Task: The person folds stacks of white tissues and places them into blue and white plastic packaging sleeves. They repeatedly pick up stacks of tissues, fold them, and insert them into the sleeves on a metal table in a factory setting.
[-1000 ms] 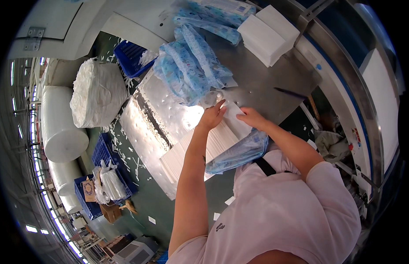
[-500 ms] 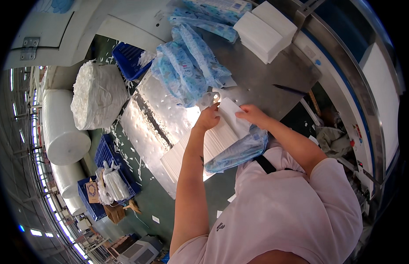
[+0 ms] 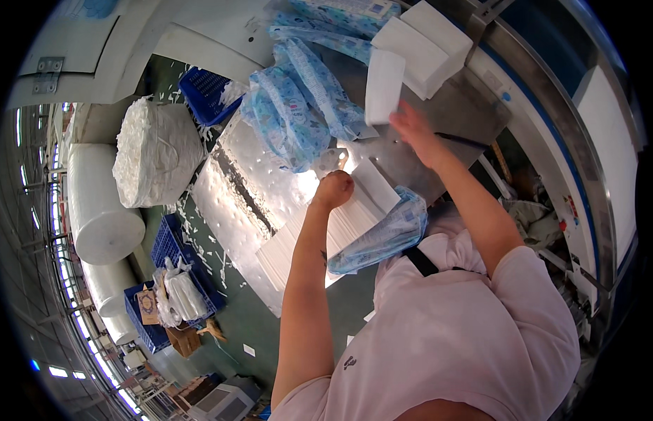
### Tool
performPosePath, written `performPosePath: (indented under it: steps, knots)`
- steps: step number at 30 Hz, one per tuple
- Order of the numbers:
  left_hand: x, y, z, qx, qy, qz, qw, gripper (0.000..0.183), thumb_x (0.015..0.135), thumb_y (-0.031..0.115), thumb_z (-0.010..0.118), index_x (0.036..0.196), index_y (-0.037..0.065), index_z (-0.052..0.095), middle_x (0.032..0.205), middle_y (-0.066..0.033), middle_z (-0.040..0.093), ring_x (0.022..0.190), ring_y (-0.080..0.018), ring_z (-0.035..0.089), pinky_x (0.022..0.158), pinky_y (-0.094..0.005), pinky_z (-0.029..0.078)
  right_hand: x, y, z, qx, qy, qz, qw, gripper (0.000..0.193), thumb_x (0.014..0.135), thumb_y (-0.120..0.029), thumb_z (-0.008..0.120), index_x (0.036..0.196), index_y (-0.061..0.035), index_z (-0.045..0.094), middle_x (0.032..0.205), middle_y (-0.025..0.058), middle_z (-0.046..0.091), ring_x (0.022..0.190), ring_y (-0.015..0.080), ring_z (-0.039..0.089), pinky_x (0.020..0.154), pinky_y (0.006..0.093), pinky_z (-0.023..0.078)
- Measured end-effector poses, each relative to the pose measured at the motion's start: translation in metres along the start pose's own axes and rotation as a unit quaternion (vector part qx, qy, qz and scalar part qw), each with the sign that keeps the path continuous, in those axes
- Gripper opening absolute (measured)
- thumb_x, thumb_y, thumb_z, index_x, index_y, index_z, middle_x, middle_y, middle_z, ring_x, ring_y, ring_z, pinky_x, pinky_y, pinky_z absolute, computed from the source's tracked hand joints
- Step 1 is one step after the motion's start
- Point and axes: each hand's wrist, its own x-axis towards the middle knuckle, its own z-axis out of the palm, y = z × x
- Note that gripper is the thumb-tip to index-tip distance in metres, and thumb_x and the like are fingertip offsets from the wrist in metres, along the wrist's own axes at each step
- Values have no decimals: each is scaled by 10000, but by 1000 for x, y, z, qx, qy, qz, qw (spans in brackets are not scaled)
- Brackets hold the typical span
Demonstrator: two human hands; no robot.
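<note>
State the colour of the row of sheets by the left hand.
White sheets, seen best in the head view.

We count two hands, one left hand (image 3: pixel 335 189) and one right hand (image 3: pixel 416 132). On one metal table (image 3: pixel 481 112) we see two white stacks (image 3: pixel 409 52) at the far right, one white pad (image 3: pixel 384 88) beside them, and one long row of white sheets (image 3: pixel 319 235) on the near side, too tightly packed for us to number. We find one blue bag (image 3: pixel 383 237) near and several blue bags (image 3: pixel 291 123) far, overlapping too much to count exactly. At left we make out one white sack (image 3: pixel 158 151), at least three white rolls (image 3: pixel 105 203) and three blue baskets (image 3: pixel 168 238).
</note>
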Motion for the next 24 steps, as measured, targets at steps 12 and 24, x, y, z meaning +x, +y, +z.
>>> performPosePath:
  steps: [12, 24]
  knots:
    - [-7, -3, 11, 44, 42, 11, 998, 130, 718, 196, 607, 760, 77, 632, 903, -80, 611, 901, -292, 570, 755, -425, 463, -18, 122, 42, -432, -199, 12, 880, 256, 649, -154, 640, 863, -15, 617, 805, 181, 627, 776, 319, 612, 695, 377, 479]
    - [-77, 33, -6, -58, 397, -36, 915, 231, 751, 58, 633, 973, 22, 581, 1125, -164, 535, 1072, -340, 493, 929, -394, 378, -46, 99, 73, -199, -249, 218, 923, 349, 775, -174, 532, 1089, -23, 527, 986, 126, 586, 853, 222, 577, 650, 369, 466]
